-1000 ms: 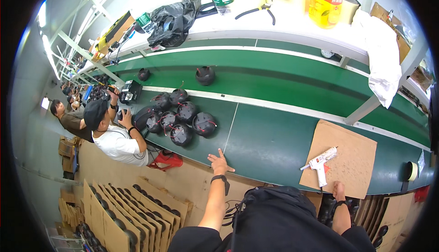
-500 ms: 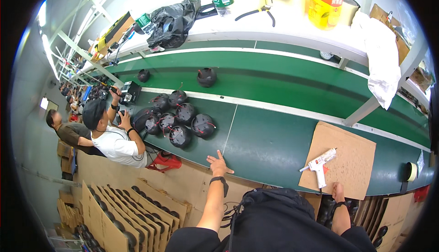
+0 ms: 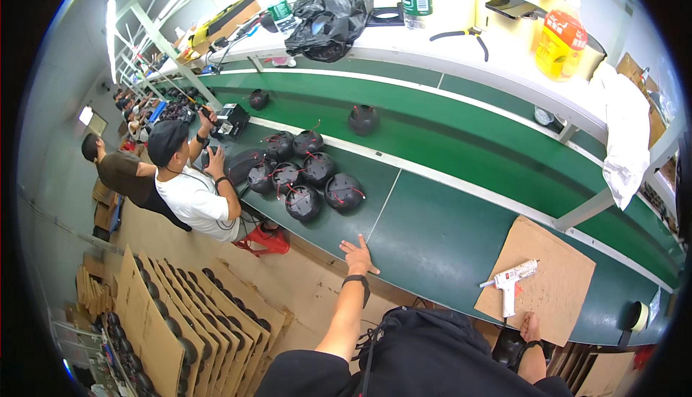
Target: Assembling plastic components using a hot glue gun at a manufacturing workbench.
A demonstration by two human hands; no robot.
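My left hand [image 3: 357,255] lies flat, fingers spread, on the near edge of the green bench [image 3: 432,231], holding nothing. A black band sits on its wrist. A cluster of several round black domed parts with red wires [image 3: 303,181] lies further along the bench to the left, apart from that hand. My right hand [image 3: 531,324] rests at the near edge of a brown cardboard sheet [image 3: 551,274]; its fingers are mostly hidden. A white glue gun [image 3: 509,280] lies on the cardboard just beyond it, untouched.
A person in a white shirt and black cap [image 3: 189,184] sits at the bench on the left, with others beyond. Cardboard trays [image 3: 166,310] lean on the floor. The white shelf behind carries a black bag [image 3: 328,22], bottles [image 3: 559,37] and pliers [image 3: 461,35]. A tape roll [image 3: 637,315] is at the right.
The view has shifted a little. My hands stay where they were. The person behind the seated worker has moved slightly.
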